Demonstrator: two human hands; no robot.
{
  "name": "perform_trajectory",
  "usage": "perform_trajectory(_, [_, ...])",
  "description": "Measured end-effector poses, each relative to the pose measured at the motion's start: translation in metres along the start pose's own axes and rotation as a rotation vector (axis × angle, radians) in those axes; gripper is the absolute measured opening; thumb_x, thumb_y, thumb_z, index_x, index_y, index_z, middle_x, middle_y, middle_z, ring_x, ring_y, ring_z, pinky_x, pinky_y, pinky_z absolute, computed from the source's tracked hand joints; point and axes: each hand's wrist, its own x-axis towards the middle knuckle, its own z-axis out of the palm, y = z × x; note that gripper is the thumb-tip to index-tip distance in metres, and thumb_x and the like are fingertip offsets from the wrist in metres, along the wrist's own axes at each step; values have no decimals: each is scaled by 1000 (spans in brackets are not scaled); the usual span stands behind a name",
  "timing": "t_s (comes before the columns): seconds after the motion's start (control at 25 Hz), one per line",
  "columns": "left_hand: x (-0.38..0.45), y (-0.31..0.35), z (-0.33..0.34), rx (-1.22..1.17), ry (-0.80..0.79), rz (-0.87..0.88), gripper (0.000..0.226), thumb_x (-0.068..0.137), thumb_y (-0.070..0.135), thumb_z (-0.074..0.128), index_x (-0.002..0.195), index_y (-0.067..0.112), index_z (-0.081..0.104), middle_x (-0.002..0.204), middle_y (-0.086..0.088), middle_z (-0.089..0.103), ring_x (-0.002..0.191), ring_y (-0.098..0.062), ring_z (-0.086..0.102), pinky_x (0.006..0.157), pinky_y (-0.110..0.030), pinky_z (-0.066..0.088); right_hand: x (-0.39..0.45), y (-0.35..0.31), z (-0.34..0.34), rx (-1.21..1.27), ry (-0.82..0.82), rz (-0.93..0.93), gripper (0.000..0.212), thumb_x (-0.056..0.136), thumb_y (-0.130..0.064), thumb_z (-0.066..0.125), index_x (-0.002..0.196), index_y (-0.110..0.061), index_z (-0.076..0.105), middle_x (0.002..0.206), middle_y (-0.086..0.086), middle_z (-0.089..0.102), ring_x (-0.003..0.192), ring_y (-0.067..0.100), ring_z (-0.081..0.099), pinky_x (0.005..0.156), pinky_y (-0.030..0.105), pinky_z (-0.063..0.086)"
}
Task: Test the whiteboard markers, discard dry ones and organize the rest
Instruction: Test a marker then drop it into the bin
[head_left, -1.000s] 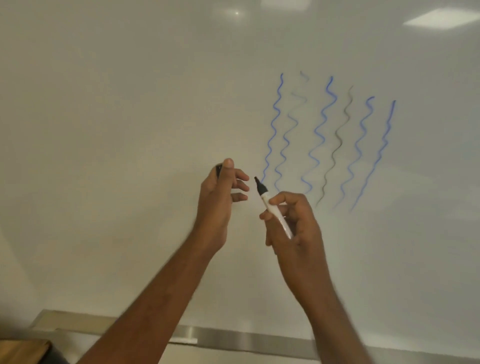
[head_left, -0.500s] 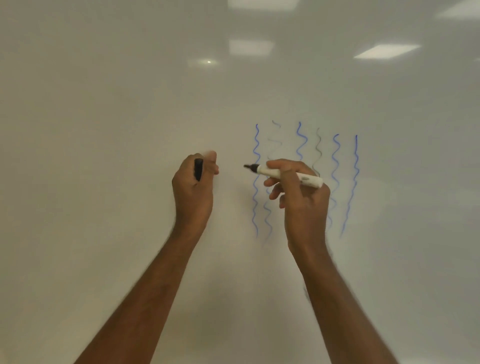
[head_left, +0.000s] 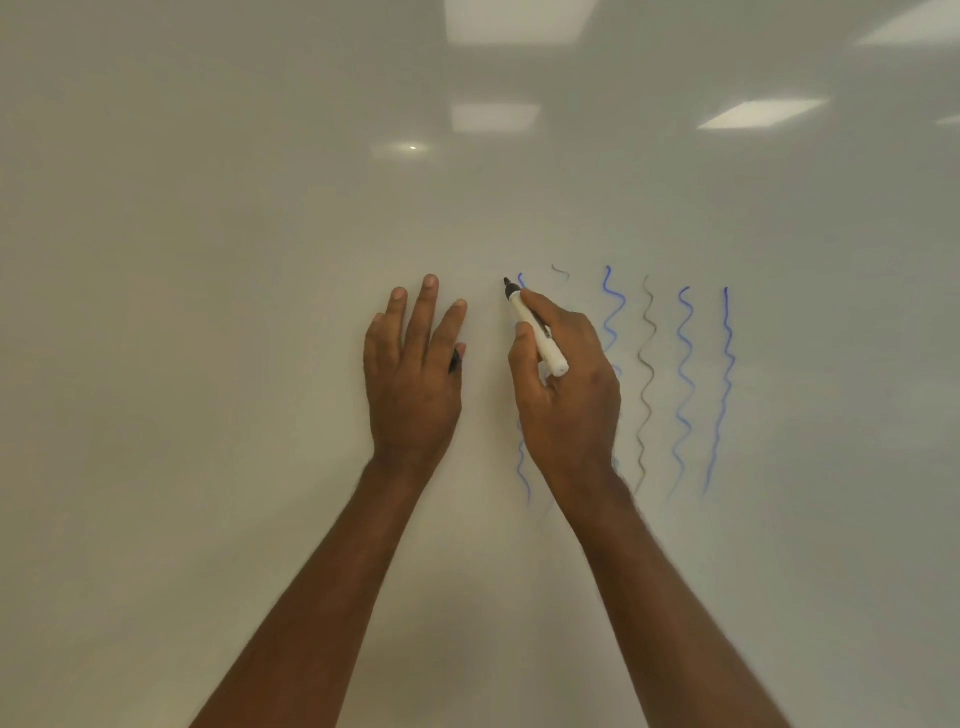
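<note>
Two forearms rise from the lower edge of the view to a whiteboard (head_left: 208, 312) that fills the scene.

Left hand (head_left: 413, 374): flat against the board, fingers (head_left: 429, 312) straight and spread. A black cap (head_left: 455, 359) shows at the thumb side, tucked under the hand. How it is held cannot be told.

Right hand (head_left: 569, 395): just right of the left hand, fingers curled round a white-barrelled marker (head_left: 535, 330) in a writing grip. The marker is uncapped. Its long axis runs from the butt end, low and right near the knuckles, up and left to the black tip. The tip sits at the board just left of the top of the nearest blue line (head_left: 523, 467). Contact with the board cannot be confirmed.

Beyond the right hand, further wavy test lines run down the board to its right: a faint grey trace (head_left: 561, 271), a blue line, a grey line (head_left: 645, 374), then two more blue lines (head_left: 684, 374).

Assessment: testing is under way, with several markers seemingly tried. The coming stroke turns on the bare strip between the two hands; the tip is already at its head, and the right hand alone is placed to draw downward.
</note>
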Motion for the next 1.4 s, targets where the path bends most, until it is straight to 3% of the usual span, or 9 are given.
perform_trajectory(0.32, [-8, 1, 3, 3, 15, 1, 43, 106, 15, 48, 149, 15, 49, 161, -12, 36, 151, -37, 30, 121, -54, 28, -25, 16, -1, -97, -23, -93, 30, 96, -29, 56, 122, -21, 70, 105, -11, 71, 87, 7, 67, 70, 29, 55])
perform_trajectory(0.6, [-13, 2, 3, -12, 5, 5, 45, 105, 15, 47, 150, 15, 48, 162, -13, 36, 151, -37, 29, 121, -55, 26, -63, 34, -5, -89, -58, -47, 32, 94, -28, 57, 123, -20, 70, 98, -13, 66, 70, 2, 57, 61, 12, 45])
perform_trajectory(0.88, [-19, 5, 5, 5, 13, 1, 44, 106, 15, 46, 149, 15, 50, 161, -13, 37, 150, -37, 31, 120, -56, 28, -93, 49, -11, -117, -84, -56, 28, 89, -24, 60, 113, -20, 73, 88, -14, 64, 64, 3, 56, 55, 19, 46])
perform_trajectory(1.24, [-35, 9, 6, -27, -11, -6, 41, 106, 17, 46, 146, 13, 53, 159, -15, 40, 149, -39, 33, 121, -57, 26, -127, 66, -21, -171, -123, -94, 26, 83, -18, 63, 104, -17, 76, 81, -10, 65, 64, 0, 49, 59, 10, 38])
perform_trajectory(1.4, [-55, 13, 4, -156, -69, -20, 35, 105, 22, 49, 137, 7, 58, 158, -16, 40, 150, -38, 30, 123, -54, 21, -149, 76, -25, -183, -184, -124, 28, 84, -13, 64, 109, -16, 75, 89, -8, 68, 69, 7, 61, 56, 18, 47])
